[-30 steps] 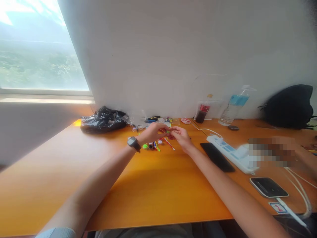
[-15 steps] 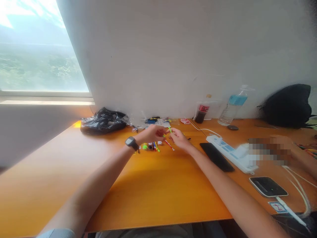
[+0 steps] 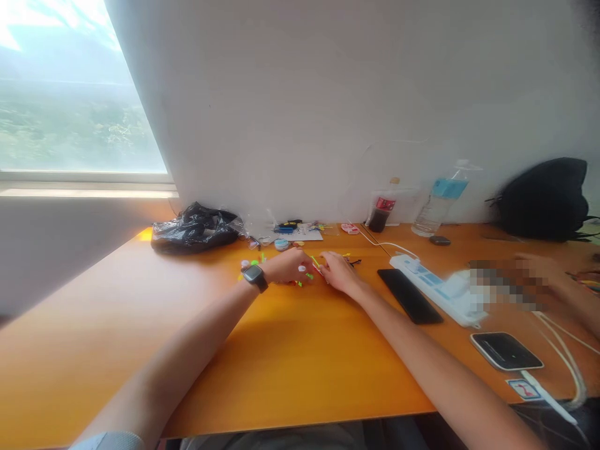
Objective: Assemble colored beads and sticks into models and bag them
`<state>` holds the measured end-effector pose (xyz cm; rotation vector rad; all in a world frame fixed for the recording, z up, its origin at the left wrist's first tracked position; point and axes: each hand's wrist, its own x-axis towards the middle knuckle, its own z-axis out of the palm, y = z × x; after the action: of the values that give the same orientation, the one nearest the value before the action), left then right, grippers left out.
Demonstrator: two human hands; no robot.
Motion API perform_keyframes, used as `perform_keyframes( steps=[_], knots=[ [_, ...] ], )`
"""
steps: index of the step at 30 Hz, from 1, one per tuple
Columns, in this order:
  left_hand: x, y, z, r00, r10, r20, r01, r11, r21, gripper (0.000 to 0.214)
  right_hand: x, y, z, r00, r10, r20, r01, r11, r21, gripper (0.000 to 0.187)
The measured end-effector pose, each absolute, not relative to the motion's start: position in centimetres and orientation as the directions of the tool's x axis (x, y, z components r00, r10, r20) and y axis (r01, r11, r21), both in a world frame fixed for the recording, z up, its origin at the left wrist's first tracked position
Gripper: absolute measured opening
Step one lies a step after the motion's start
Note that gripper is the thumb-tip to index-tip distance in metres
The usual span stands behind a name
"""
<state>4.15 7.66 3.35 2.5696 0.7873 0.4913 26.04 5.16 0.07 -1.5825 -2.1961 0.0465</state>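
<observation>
My right hand (image 3: 340, 273) is curled low over the table, its fingertips closed around a thin green plastic piece (image 3: 315, 260). Close under those fingertips lies a slim red-and-white piece (image 3: 321, 270). My left hand (image 3: 287, 265), with a dark watch (image 3: 255, 278) on the wrist, bends inward just to the left. Its fingers are curled, and what they hold is hidden. A small white round part (image 3: 301, 269) shows by its fingers, with small green bits (image 3: 299, 284) below. A green round part (image 3: 254, 263) lies behind the watch.
Along the wall are a black plastic bag (image 3: 197, 228), a paper sheet (image 3: 307, 235), a cola bottle (image 3: 380, 215) and a water bottle (image 3: 435, 203). To the right lie a black phone-like slab (image 3: 409, 296), a white power strip (image 3: 434, 287) and a charging device (image 3: 506, 351). Another person's hand (image 3: 539, 272) is beyond.
Both hands have come down toward the table. My left hand now covers much of the small coloured parts, and the green piece has moved lower and slightly left with my right hand.
</observation>
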Motion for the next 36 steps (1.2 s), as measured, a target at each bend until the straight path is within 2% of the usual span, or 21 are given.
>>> perform_keyframes(
  steps=[4,7,11,18,23,26,28,32,36],
  knots=[
    [3.6,8.5,3.2,0.785,0.545,0.296,0.439,-0.825,0.355,0.007,25.9,4.9,0.4,-0.271,0.900,0.341,0.887,0.371,-0.276,0.009],
    [3.3,8.4,3.7,0.798,0.511,0.319,0.418,-0.851,0.318,0.007,25.6,4.5,0.9,-0.276,0.891,0.360,0.879,0.386,-0.281,0.009],
    [2.3,8.1,5.4,0.780,0.536,0.322,0.428,-0.833,0.350,0.011,25.1,3.9,1.5,-0.331,0.866,0.376,0.844,0.450,-0.291,0.013],
    [-2.8,9.6,9.3,0.677,0.670,0.303,0.554,-0.736,0.390,0.016,23.6,2.7,1.2,-0.529,0.766,0.366,0.668,0.642,-0.377,0.022],
    [-4.7,9.5,10.4,0.622,0.706,0.338,0.579,-0.706,0.409,0.022,23.2,2.4,1.0,-0.513,0.748,0.421,0.653,0.659,-0.374,0.024],
    [-3.9,7.5,8.7,0.656,0.665,0.356,0.557,-0.745,0.367,0.034,22.9,2.3,0.5,-0.506,0.730,0.459,0.654,0.672,-0.347,0.035],
    [-3.1,5.7,6.4,0.702,0.618,0.354,0.542,-0.786,0.297,0.042,22.6,2.3,-0.2,-0.507,0.740,0.443,0.677,0.660,-0.327,0.044],
    [-1.9,3.1,1.4,0.685,0.640,0.348,0.638,-0.757,0.138,0.049,22.0,2.7,-1.7,-0.501,0.773,0.390,0.728,0.620,-0.293,0.053],
    [-2.0,2.8,-1.0,0.663,0.655,0.363,0.685,-0.726,0.062,0.051,22.1,3.1,-2.3,-0.458,0.791,0.406,0.760,0.585,-0.283,0.056]
  ],
)
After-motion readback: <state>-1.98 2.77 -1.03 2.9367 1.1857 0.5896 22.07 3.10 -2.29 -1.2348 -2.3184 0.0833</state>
